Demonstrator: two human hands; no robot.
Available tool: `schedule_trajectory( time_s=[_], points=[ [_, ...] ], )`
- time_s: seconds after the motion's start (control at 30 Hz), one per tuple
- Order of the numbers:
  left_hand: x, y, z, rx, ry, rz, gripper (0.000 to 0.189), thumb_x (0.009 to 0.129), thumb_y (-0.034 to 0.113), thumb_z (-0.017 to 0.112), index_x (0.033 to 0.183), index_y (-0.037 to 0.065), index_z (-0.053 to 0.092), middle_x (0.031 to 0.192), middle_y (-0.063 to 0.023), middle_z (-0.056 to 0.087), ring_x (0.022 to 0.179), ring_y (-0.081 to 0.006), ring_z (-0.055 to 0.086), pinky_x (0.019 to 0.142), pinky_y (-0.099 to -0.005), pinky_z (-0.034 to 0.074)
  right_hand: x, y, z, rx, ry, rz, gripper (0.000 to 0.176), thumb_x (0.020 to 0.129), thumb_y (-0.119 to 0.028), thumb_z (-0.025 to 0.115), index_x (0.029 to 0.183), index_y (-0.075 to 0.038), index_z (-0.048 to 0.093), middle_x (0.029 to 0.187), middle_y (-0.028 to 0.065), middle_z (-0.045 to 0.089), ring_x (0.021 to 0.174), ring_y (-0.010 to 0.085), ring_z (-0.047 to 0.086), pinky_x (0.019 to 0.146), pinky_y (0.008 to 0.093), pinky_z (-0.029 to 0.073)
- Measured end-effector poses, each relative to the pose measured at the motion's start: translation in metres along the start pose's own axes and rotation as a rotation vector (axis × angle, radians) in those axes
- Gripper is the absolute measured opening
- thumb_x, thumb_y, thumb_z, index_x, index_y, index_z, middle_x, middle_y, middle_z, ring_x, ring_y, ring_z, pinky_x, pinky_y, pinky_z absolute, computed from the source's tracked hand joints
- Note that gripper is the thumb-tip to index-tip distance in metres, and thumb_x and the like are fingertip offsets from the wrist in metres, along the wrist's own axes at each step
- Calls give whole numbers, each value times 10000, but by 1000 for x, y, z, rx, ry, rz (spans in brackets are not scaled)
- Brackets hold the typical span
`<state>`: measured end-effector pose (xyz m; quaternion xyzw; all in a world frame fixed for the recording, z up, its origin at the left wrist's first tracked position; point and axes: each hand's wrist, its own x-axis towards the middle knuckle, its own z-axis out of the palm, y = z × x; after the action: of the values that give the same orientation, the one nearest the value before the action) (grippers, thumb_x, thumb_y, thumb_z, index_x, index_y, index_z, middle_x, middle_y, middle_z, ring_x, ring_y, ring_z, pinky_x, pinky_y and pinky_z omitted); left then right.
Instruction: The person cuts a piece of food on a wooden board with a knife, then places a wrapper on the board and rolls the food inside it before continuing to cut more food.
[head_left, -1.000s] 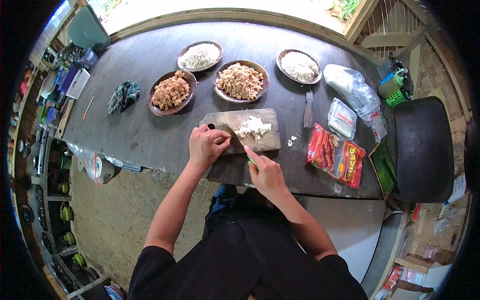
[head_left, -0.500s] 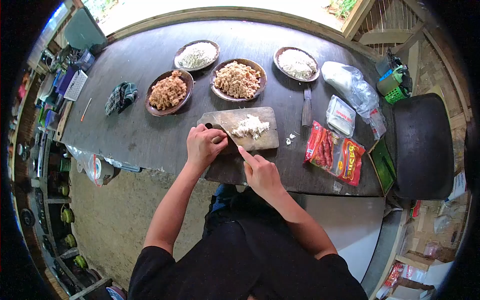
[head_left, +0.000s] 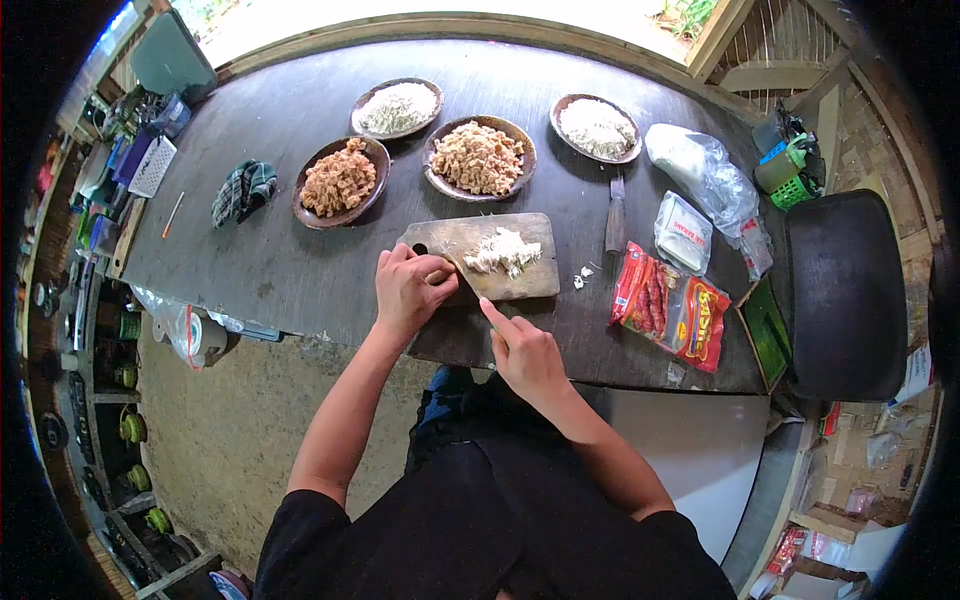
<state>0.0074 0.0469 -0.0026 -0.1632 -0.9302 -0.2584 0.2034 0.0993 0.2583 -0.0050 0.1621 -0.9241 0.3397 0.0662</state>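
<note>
On the wooden cutting board (head_left: 440, 232) lies a small heap of chopped whitish pieces (head_left: 505, 251). My right hand (head_left: 530, 358) is closed around a knife, index finger stretched along it; the handle is hidden in the hand and only a thin part of the blade shows over the board's near edge. My left hand (head_left: 410, 290) is closed at the board's near left corner, fingers curled beside the blade. What its fingers pinch is too small and covered to name.
Behind the board stand bowls of brown chunks (head_left: 338, 183), tan chunks (head_left: 478, 160) and white shreds (head_left: 398, 108), plus another white-filled plate (head_left: 597, 128). To the right are a wooden-handled knife (head_left: 615, 222), a red sausage packet (head_left: 668, 308) and plastic bags (head_left: 712, 190). A checked cloth (head_left: 243, 192) lies left.
Both hands stay at the board's near edge with only slight shifts. My left fingers have moved a little at the corner. The chopped heap looks the same.
</note>
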Motion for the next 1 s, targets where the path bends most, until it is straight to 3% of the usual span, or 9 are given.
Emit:
schedule_trajectory(
  time_s=[0.33,1.0],
  points=[
    [-2,4,-4,45,33,53,120,735,272,838,813,189,802,892,77,784,880,-170,576,827,-337,398,3,5,-4,14,46,25,574,924,-71,677,1479,-175,576,776,158,630,678,369,660,632,486,548],
    [-1,1,-2,47,0,-9,126,721,280,848,805,192,817,831,60,779,813,-174,557,802,-342,383,2,-1,-8,39,26,-3,527,958,-102,646,1477,-159,575,777,156,636,667,369,676,625,482,578]
  ],
)
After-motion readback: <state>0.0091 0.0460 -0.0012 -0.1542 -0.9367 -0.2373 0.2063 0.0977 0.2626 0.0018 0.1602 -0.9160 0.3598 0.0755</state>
